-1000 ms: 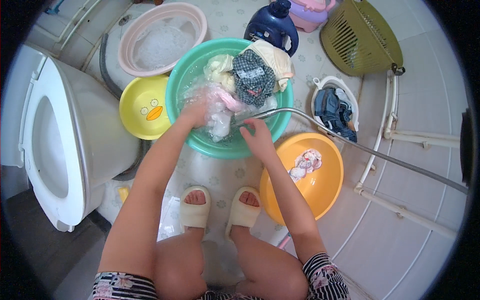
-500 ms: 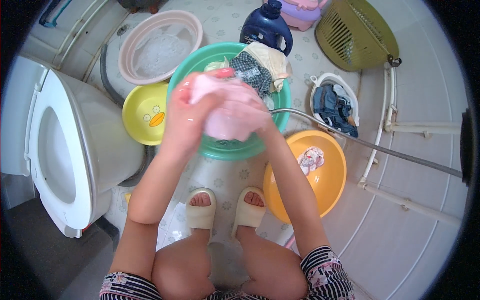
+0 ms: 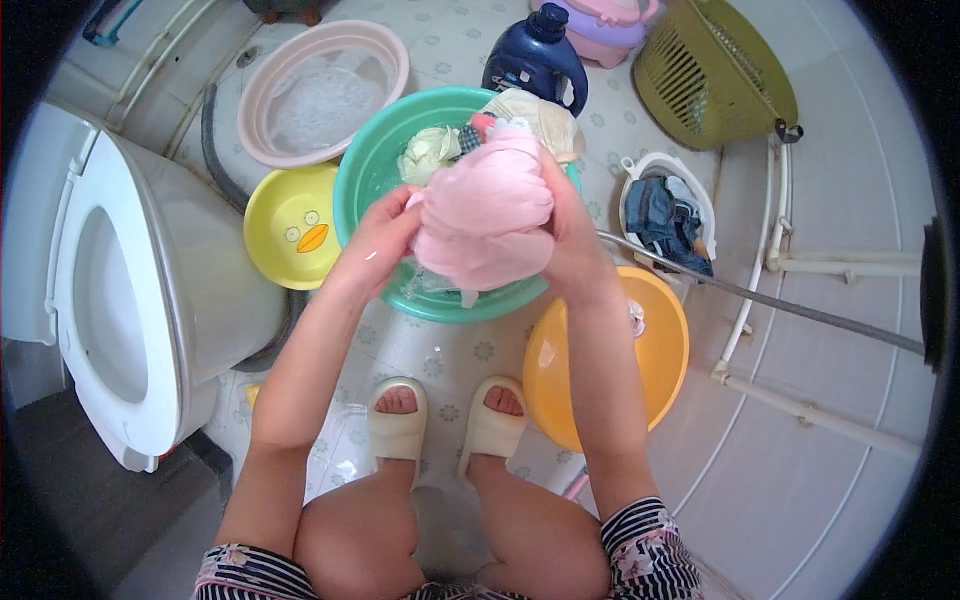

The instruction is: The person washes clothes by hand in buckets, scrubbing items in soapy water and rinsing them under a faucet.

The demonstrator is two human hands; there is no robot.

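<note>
A wet, bunched pink garment (image 3: 485,215) hangs in the air over the green basin (image 3: 372,160). My left hand (image 3: 385,235) pinches its left edge between thumb and fingers. On the other side my right hand (image 3: 578,235) grips it, the fingers partly hidden behind the cloth. Water and more washing lie in the basin: a pale cream bundle (image 3: 428,152) at the left and a beige cloth (image 3: 545,122) over the far rim. Most of a dark checked cloth (image 3: 468,138) is covered by the pink garment.
Around it stand a pink basin (image 3: 258,110) of sudsy water, a yellow basin (image 3: 275,205), an orange basin (image 3: 550,370) with a small patterned cloth, a blue detergent bottle (image 3: 535,65), an olive basket (image 3: 690,90) and a white basket of denim (image 3: 655,215). A hose (image 3: 770,304) crosses at right; a toilet (image 3: 165,280) stands left.
My hands have moved apart, from squeezing the pink garment together to holding it at its two sides. The bundle has shifted right and opened out, uncovering the cream cloth.
</note>
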